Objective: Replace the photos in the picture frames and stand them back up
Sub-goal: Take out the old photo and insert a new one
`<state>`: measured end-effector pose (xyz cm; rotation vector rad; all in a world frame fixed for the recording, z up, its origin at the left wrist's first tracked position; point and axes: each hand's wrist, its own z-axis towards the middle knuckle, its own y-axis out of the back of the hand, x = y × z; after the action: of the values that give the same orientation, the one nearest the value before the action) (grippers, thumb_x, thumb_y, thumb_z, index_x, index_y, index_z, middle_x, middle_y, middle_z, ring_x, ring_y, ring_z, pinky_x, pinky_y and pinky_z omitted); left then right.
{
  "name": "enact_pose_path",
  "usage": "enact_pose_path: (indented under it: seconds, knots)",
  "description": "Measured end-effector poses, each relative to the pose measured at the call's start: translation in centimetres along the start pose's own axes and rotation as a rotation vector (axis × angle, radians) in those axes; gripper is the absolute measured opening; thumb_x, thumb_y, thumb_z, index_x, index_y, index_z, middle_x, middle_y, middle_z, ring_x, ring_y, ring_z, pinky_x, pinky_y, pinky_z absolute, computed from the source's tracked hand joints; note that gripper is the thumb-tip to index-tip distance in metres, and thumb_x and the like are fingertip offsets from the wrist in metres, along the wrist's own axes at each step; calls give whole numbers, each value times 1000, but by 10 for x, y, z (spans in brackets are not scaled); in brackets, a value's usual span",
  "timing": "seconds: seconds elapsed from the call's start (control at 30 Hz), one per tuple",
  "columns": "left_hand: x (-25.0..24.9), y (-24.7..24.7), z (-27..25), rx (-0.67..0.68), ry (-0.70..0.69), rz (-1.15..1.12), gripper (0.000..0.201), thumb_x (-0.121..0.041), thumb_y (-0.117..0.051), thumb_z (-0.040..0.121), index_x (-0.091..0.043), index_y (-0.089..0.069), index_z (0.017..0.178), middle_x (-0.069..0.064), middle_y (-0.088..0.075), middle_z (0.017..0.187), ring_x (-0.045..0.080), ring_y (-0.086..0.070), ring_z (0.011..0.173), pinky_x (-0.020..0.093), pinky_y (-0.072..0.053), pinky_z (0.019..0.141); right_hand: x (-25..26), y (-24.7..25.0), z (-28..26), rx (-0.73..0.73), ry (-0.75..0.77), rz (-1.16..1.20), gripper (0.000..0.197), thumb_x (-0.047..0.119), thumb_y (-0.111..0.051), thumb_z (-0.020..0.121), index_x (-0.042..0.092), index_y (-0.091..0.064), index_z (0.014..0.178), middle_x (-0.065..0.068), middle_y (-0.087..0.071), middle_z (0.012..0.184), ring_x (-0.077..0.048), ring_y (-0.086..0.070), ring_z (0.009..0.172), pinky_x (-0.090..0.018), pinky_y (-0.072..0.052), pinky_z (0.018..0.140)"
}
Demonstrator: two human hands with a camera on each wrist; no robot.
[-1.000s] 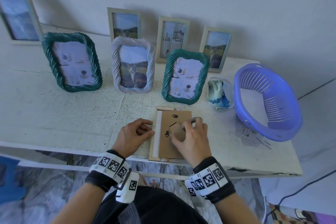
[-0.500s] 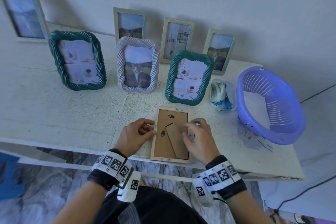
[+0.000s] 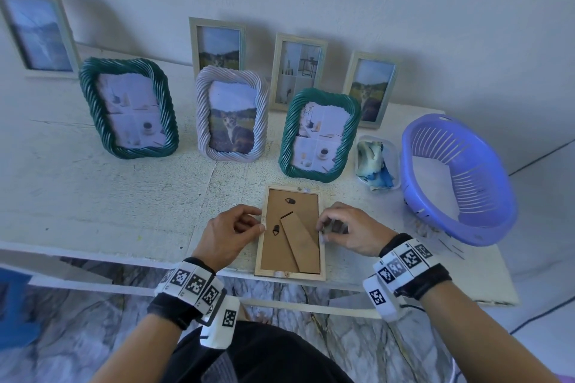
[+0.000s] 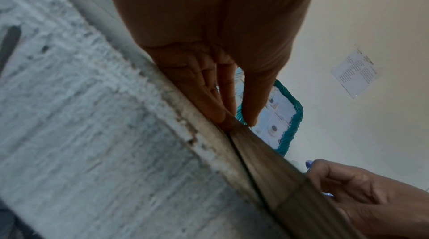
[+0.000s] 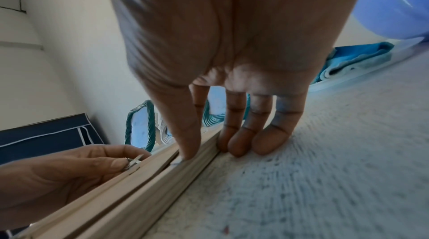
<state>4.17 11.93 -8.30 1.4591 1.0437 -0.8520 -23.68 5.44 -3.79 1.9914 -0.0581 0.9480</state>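
Observation:
A light wooden picture frame (image 3: 322, 261) lies face down at the table's front edge. Its brown backing board (image 3: 273, 253) sits inside it, with the kickstand (image 3: 300, 239) flat on top. My left hand (image 3: 259, 222) is at the frame's left rail; in the right wrist view its thumb and forefinger pinch a small metal tab (image 5: 135, 160) there. My right hand (image 3: 323, 228) is at the right rail (image 5: 162, 175). Its thumb presses on the rail's top and its fingers (image 5: 241, 142) lie against the outer side, on the table.
Three twisted-rim frames stand behind: green (image 3: 129, 107), white (image 3: 231, 113), green (image 3: 319, 134). Several plain frames (image 3: 297, 71) lean on the wall. A purple basket (image 3: 457, 177) and a small tub with a cloth (image 3: 376, 165) are at right. The table edge (image 3: 124, 261) is close.
The backing board, earlier shifted right with a white strip showing, now sits square in the frame. My right hand has moved off the board to the right rail.

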Motion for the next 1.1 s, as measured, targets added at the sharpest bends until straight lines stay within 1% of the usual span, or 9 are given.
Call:
enact_pose_path:
  seconds: [0.17, 0.27, 0.37, 0.53, 0.67, 0.8, 0.9, 0.97, 1.1]
  knots:
    - [0, 1, 0, -1, -2, 20, 21, -25, -77, 81, -28, -69, 101, -7, -71, 82, 6, -67, 72, 20, -54, 68, 0, 3, 6, 60, -12, -17, 12, 21, -72, 82, 24, -63, 89, 0, -53, 97, -12, -56, 83, -14, -41, 73]
    - [0, 1, 0, 0, -3, 31, 21, -26, -78, 81, -28, -69, 100, -8, -71, 81, 6, -67, 72, 22, -55, 68, -1, 2, 8, 38, -14, 6, 15, 23, -74, 81, 24, -60, 85, 2, -54, 95, -7, -55, 80, -19, -42, 74]
    - [-2, 2, 0, -2, -4, 45, 21, -26, -78, 81, -30, -68, 99, -12, -71, 79, 4, -67, 71, 22, -55, 69, -1, -2, 7, 9, -17, 21, 18, 22, -73, 83, 22, -55, 80, 1, -56, 92, -12, -55, 81, -26, -47, 77]
    - [-4, 0, -2, -12, -23, 46, 18, -23, -77, 81, -31, -66, 94, -15, -70, 79, 4, -67, 71, 20, -53, 68, -2, -10, 5, -53, -25, -3, 22, 27, -69, 87, 17, -52, 79, 0, -56, 87, -13, -52, 77, -23, -42, 68]
    - [-5, 0, -4, -17, -46, 63, 15, -22, -76, 82, -28, -69, 93, -18, -70, 79, 2, -67, 74, 16, -51, 68, -1, -14, 5, -96, -30, -32, 23, 24, -68, 87, 15, -50, 77, -1, -55, 85, -15, -51, 75, -29, -44, 69]
    - [-3, -1, -6, -14, -71, 77, 15, -21, -74, 85, -32, -71, 94, -19, -70, 83, 4, -67, 79, 24, -57, 74, 2, -16, 5, -118, -44, -51, 25, 26, -67, 88, 18, -48, 75, 1, -53, 83, -12, -50, 73, -28, -43, 68]
    - [-6, -3, -8, -10, -110, 129, 11, -37, -69, 86, -39, -73, 97, -14, -71, 85, 4, -67, 79, 31, -58, 73, 5, -17, 5, -131, -49, -60, 26, 25, -67, 89, 17, -47, 74, 2, -52, 81, -13, -49, 72, -30, -43, 67]
    - [-9, -5, -9, -11, -130, 197, 22, -55, -54, 81, -48, -71, 92, -13, -68, 89, 2, -66, 79, 33, -58, 70, 8, -17, 4, -141, -54, -64, 26, 24, -66, 89, 16, -47, 74, 2, -51, 80, -11, -48, 71, -30, -43, 67]
    - [-10, -6, -8, 2, -115, 239, 23, -58, -44, 76, -59, -65, 84, -11, -66, 92, 1, -64, 78, 37, -57, 71, 10, -18, 4, -154, -57, -82, 25, 25, -65, 90, 11, -50, 76, 3, -50, 79, -7, -46, 69, -26, -40, 64]
